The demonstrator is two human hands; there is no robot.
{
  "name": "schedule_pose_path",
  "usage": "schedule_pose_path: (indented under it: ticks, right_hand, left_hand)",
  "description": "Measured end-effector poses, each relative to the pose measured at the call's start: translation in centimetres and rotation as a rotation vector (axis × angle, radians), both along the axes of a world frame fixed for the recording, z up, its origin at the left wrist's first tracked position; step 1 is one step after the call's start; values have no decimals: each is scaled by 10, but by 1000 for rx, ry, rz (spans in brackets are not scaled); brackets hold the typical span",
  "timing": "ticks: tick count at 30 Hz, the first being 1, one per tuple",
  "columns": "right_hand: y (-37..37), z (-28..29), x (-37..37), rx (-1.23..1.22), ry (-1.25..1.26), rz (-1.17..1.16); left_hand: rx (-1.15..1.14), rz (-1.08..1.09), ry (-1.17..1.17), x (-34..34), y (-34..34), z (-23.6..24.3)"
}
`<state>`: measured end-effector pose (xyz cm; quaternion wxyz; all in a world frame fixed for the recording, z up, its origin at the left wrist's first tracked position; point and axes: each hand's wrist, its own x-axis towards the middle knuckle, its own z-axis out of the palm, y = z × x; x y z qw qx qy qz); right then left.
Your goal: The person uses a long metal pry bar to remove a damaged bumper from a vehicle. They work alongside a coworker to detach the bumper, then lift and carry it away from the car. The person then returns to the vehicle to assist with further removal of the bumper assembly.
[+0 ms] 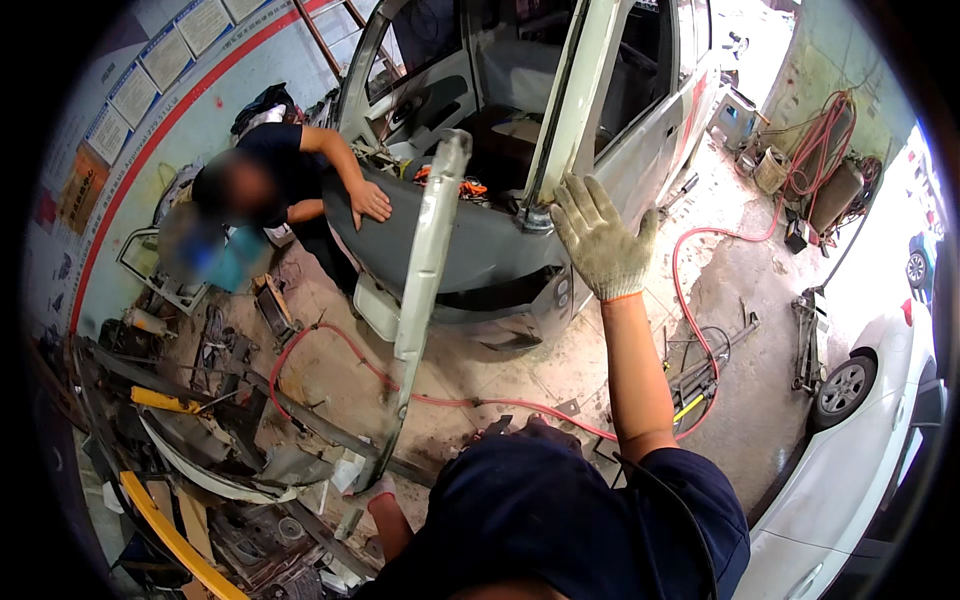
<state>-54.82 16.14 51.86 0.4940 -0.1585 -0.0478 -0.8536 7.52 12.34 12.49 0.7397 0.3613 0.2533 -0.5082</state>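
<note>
My left hand [377, 490], gloved, is low at the lower end of a long, pale sheet-metal car-body strip [425, 260]. Its fingers close around the strip, though partly hidden. The scuffed strip rises upright in front of the partly stripped car body [640, 150]. In a pale knit glove, my right hand [605, 240] is raised with fingers spread and palm bare, beside the foot of the car's pillar [570, 110]. Whether its fingertips touch the pillar, I cannot tell. Behind the strip lies the car's dark grey panel [460, 240].
A co-worker [270, 170] leans in from the left, one hand flat on the grey panel. A red hose [470, 402] snakes across the floor. Scrap parts and a yellow bar [180, 540] lie lower left. A jack [808, 340] and white car [850, 450] stand right.
</note>
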Motion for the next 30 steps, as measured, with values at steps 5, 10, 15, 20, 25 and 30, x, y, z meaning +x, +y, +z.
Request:
schedule_pose_path:
  ticks: [5, 10, 15, 20, 25, 30]
  right_hand:
    - [-34, -25, 23, 436, 254, -228]
    - [-59, -48, 67, 592, 252, 53]
    - [-47, -42, 78, 482, 342, 93]
    - [-25, -41, 87, 541, 274, 11]
    - [45, -48, 46, 914, 210, -303]
    - [176, -5, 8, 1153, 378, -800]
  left_hand:
    - [-38, -96, -92, -23, 4, 33]
    - [19, -285, -39, -12, -10, 25]
    - [70, -307, 26, 4, -18, 2]
    - [161, -505, 116, -21, -25, -14]
    - [537, -1164, -122, -113, -12, 41]
    - [659, -1309, -342, -125, 3, 5]
